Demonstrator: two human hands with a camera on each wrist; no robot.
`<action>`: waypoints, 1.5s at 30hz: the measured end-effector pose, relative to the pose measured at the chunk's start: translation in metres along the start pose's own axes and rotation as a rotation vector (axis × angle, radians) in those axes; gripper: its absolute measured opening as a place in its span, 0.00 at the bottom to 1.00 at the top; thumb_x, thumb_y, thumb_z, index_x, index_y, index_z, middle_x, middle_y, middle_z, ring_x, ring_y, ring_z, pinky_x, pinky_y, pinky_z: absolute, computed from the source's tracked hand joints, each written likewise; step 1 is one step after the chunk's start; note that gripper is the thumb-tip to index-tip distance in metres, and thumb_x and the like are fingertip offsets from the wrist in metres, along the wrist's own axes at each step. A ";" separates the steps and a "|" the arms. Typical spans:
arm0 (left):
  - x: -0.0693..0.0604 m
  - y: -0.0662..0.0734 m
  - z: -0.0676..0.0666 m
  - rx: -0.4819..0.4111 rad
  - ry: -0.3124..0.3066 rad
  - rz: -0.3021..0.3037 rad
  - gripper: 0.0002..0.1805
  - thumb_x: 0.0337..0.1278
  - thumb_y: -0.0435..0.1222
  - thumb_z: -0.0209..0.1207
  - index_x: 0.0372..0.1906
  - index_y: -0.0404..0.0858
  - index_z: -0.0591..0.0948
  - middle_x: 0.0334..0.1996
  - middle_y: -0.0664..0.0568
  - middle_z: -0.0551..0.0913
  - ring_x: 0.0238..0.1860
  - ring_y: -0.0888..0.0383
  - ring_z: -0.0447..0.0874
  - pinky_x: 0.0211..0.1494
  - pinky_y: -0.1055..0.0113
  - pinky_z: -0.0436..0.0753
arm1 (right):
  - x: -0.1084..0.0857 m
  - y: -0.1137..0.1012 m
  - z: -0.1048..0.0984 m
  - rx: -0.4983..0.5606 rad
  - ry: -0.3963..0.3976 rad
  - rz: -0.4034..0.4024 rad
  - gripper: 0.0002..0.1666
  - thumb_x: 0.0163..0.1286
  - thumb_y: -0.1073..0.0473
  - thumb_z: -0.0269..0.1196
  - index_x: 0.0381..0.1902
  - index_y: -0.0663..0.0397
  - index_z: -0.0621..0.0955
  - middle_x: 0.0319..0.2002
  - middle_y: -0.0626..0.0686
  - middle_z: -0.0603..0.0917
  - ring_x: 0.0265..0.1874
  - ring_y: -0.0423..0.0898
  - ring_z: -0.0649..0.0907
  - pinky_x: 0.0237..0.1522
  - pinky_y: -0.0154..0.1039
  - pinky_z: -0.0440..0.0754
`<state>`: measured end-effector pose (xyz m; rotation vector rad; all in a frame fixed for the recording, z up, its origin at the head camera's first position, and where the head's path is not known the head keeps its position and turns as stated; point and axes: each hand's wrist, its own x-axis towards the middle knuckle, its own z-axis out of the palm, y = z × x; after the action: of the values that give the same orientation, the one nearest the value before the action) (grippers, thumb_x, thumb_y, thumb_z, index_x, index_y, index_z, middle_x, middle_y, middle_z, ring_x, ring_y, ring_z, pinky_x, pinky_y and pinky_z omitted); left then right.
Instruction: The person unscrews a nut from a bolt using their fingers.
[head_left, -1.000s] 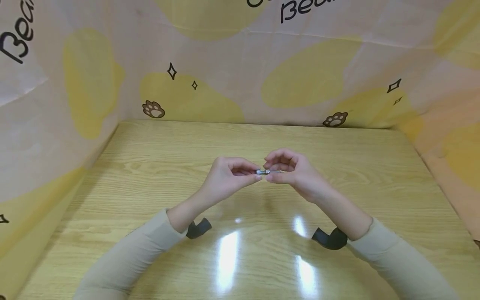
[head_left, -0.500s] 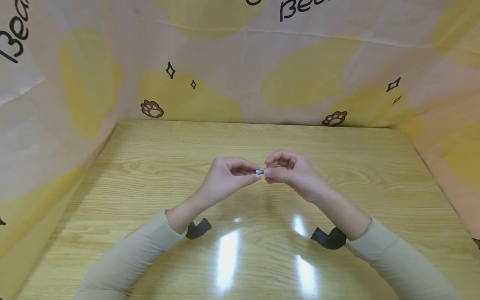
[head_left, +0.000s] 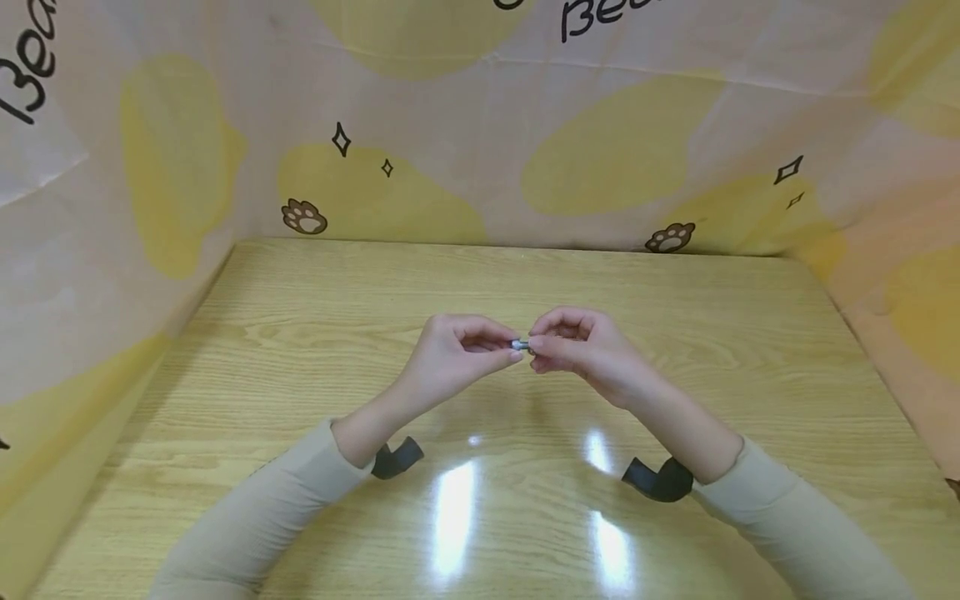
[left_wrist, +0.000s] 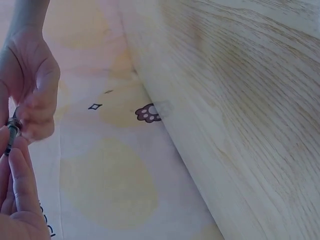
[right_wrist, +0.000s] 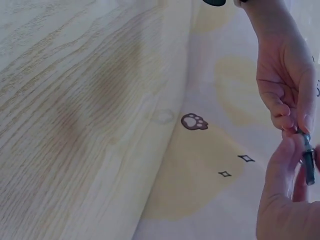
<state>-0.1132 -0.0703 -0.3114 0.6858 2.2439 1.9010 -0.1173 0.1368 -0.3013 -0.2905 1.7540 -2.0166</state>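
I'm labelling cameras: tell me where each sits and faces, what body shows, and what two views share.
Head: worn there, facing forward and down at the table and printed cloth; sleeves, left hand and right hand show.
Left wrist: worn there, facing that hand's work; both hands show along the picture's left edge.
Right wrist: worn there, facing that hand's work; both hands show along the right edge.
Shared by the wrist views: bolt, table and cloth.

Left hand (head_left: 452, 352)'s pinching one end of a tiny metal bolt (head_left: 522, 344), right hand (head_left: 603, 357)'s got the other, all above a wood-grain counter (head_left: 315, 333), paw-print cloth (head_left: 442, 125) behind.
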 end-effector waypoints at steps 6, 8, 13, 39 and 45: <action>-0.001 -0.001 -0.001 -0.006 0.001 -0.018 0.08 0.50 0.31 0.66 0.36 0.32 0.85 0.31 0.49 0.85 0.30 0.53 0.85 0.36 0.64 0.85 | 0.000 0.003 -0.003 -0.087 -0.016 -0.054 0.15 0.60 0.71 0.62 0.45 0.54 0.75 0.46 0.56 0.76 0.43 0.46 0.79 0.45 0.37 0.81; 0.000 -0.002 -0.001 -0.007 0.003 -0.016 0.08 0.50 0.31 0.66 0.36 0.32 0.85 0.31 0.50 0.85 0.30 0.53 0.85 0.36 0.64 0.85 | 0.000 0.003 -0.002 -0.080 -0.016 -0.044 0.10 0.64 0.67 0.59 0.43 0.56 0.75 0.42 0.55 0.77 0.39 0.45 0.81 0.44 0.38 0.82; 0.000 -0.002 -0.001 -0.005 0.003 -0.003 0.07 0.49 0.31 0.66 0.35 0.32 0.85 0.31 0.50 0.85 0.30 0.53 0.85 0.36 0.64 0.85 | 0.002 0.003 0.000 -0.023 -0.017 -0.014 0.04 0.69 0.65 0.55 0.35 0.56 0.77 0.29 0.51 0.80 0.27 0.41 0.82 0.37 0.37 0.84; 0.001 0.000 0.000 0.013 -0.010 0.014 0.08 0.49 0.30 0.66 0.36 0.31 0.85 0.31 0.47 0.85 0.30 0.54 0.85 0.36 0.65 0.85 | -0.001 0.000 -0.001 -0.062 0.017 -0.027 0.06 0.64 0.68 0.58 0.39 0.55 0.77 0.35 0.52 0.80 0.32 0.44 0.83 0.41 0.38 0.83; 0.000 0.003 0.000 0.010 -0.014 0.011 0.08 0.50 0.30 0.66 0.36 0.31 0.85 0.32 0.47 0.85 0.31 0.57 0.85 0.37 0.65 0.85 | -0.001 0.002 -0.001 -0.043 0.015 -0.018 0.02 0.65 0.68 0.59 0.35 0.59 0.77 0.29 0.51 0.81 0.27 0.42 0.82 0.37 0.36 0.84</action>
<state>-0.1120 -0.0698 -0.3091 0.7128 2.2479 1.8847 -0.1162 0.1379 -0.3028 -0.3059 1.8116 -2.0010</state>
